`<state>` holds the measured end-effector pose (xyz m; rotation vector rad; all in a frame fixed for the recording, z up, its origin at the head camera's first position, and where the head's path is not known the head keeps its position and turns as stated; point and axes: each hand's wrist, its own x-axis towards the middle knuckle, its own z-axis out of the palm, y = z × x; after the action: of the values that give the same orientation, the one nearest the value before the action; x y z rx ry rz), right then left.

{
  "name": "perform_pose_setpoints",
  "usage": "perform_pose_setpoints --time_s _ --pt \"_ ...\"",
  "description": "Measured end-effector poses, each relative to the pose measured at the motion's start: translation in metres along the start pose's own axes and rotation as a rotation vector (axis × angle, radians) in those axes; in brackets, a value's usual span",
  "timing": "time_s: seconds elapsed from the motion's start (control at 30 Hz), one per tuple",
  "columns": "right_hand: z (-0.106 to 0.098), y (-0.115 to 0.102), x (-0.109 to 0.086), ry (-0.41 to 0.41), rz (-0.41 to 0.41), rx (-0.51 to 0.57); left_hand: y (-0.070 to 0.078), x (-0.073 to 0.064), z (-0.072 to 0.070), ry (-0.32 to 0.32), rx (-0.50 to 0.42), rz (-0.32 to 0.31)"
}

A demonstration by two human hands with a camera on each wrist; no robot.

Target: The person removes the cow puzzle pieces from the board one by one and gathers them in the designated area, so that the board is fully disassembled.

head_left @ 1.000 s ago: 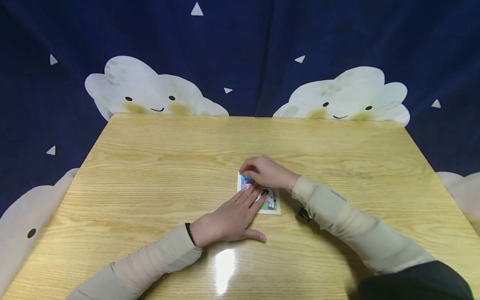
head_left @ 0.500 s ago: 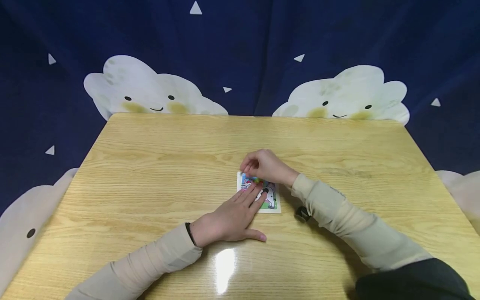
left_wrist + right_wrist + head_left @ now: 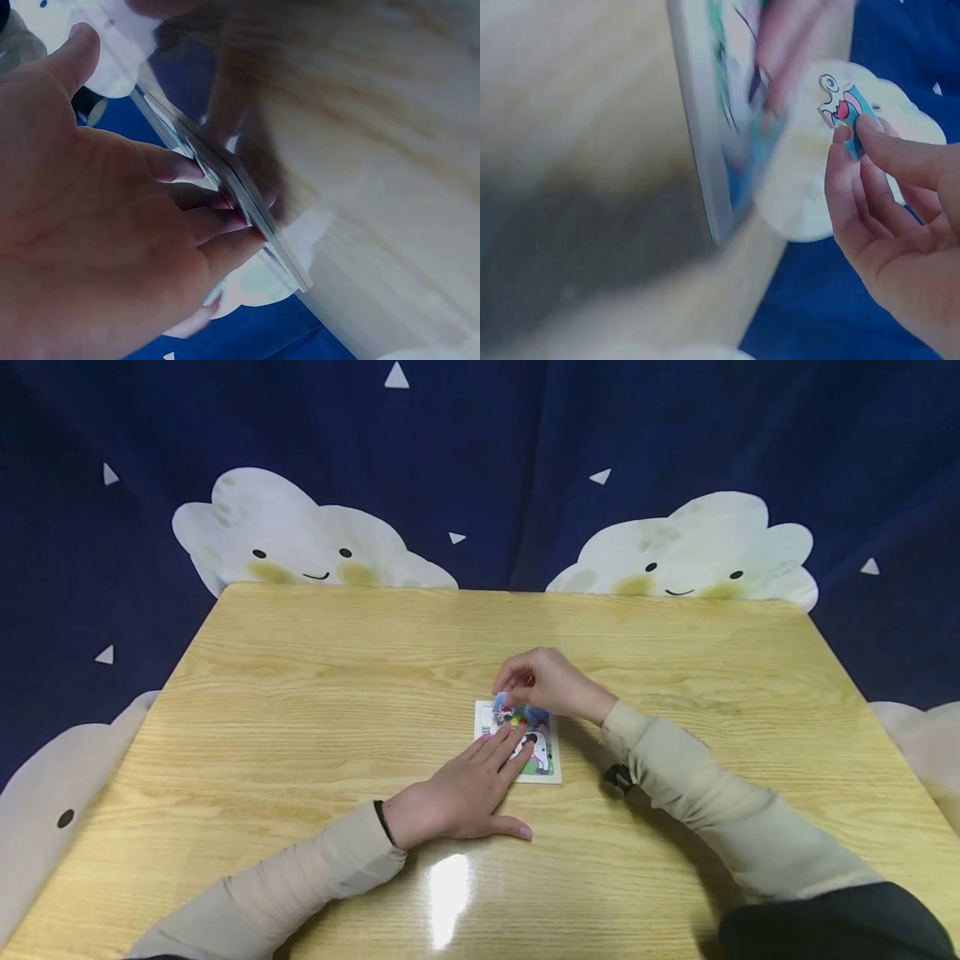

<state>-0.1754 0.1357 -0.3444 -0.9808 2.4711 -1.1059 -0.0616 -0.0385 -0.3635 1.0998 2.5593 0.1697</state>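
Right hand [image 3: 551, 683] pinches puzzle piece [image 3: 847, 109] at puzzle board's [image 3: 557, 764] eleven o'clock; left hand [image 3: 471, 795], fingers straight, rests from seven. Advise firm board pressure, light pinch.

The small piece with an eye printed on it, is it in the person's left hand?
No, the right wrist view shows the right hand pinching the small piece.

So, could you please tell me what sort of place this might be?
Probably an indoor play or filming corner: a wood-grained table stands before a blue backdrop with smiling clouds, and a small puzzle lies on the table.
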Motion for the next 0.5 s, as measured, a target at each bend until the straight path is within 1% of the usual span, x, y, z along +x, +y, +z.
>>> perform_pose_setpoints --time_s 0.07,0.23,0.4,0.5 --pt "-0.01 0.004 -0.006 0.015 0.005 -0.015 0.0 0.001 0.0 0.001 0.002 -0.001" --pt "-0.031 0.022 -0.027 0.021 0.085 -0.054 0.001 0.002 0.001 0.009 0.011 0.001" --pt "-0.047 0.042 -0.047 0.015 0.175 -0.087 0.001 0.002 0.002 0.019 0.018 0.002" --pt "-0.053 0.05 -0.055 0.021 0.203 -0.118 0.001 0.002 0.002 0.019 0.013 0.002"
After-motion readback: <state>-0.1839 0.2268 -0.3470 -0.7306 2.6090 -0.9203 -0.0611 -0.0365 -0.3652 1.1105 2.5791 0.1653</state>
